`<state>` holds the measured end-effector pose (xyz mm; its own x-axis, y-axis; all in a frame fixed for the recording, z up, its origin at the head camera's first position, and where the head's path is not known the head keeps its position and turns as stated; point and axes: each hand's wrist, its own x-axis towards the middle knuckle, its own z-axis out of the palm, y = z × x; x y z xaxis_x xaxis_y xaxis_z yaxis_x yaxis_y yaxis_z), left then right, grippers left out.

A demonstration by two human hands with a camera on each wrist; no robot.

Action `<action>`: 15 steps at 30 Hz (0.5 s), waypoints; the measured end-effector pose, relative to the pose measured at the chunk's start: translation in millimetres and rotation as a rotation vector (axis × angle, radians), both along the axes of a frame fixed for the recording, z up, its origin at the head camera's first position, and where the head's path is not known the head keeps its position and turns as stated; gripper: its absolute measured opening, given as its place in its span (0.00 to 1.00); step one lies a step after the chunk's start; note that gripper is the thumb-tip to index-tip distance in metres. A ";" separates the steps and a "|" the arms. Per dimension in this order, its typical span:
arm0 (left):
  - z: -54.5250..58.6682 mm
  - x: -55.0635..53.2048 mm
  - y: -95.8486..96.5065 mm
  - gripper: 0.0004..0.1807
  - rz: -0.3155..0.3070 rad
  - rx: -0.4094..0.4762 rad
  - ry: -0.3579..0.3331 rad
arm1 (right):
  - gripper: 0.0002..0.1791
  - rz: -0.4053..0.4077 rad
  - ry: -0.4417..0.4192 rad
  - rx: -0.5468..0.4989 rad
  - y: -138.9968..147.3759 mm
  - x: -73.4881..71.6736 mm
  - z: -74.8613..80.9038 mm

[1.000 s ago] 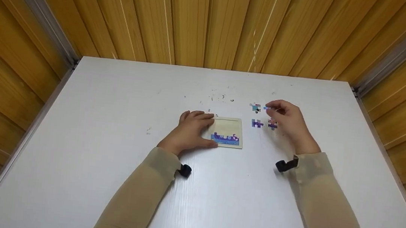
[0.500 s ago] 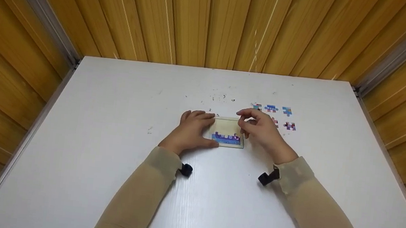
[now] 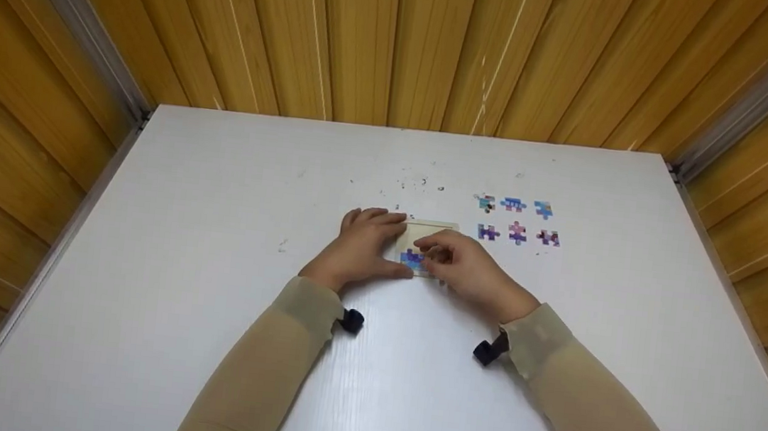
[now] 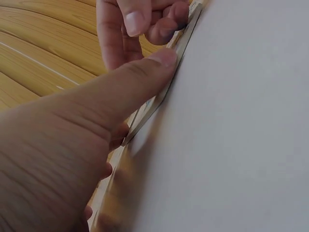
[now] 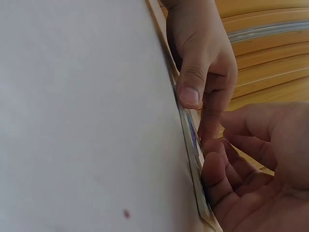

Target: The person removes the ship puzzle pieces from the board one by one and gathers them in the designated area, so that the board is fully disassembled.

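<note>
1. Around the puzzle frame [image 3: 434, 224], seen from your head, both hands are close. Your left hand [image 3: 363, 245] grips its left side, thumb at the near edge, fingers at the far. Your right hand [image 3: 468, 264] is over its right half, fingers bent; you cannot tell whether a piece sits between them. The joined pieces [image 3: 411, 258] run left to right along the frame's near edge, partly under your right fingers. Six loose pieces [image 3: 517, 233] lie on the desk [image 3: 211, 226] right of the frame in two rows, nearer your right hand.
2. From your left wrist, your left thumb presses the frame's near edge; your right fingers curl just beyond its tip.
3. From your right wrist, colour shows on the frame between both hands; anything your right fingertips pinch is hidden.
</note>
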<state>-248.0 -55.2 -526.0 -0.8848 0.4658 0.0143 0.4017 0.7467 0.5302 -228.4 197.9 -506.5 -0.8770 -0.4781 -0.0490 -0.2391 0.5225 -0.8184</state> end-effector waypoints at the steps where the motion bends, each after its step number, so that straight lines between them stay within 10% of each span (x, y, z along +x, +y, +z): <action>1: 0.3 -0.1 0.2 0.53 -0.003 0.002 -0.001 | 0.21 0.003 0.016 0.018 -1.0 0.5 -1.9; 15: -0.5 -0.7 0.6 0.55 -0.002 -0.008 0.013 | 0.26 0.037 0.135 0.176 -15.0 8.0 -9.1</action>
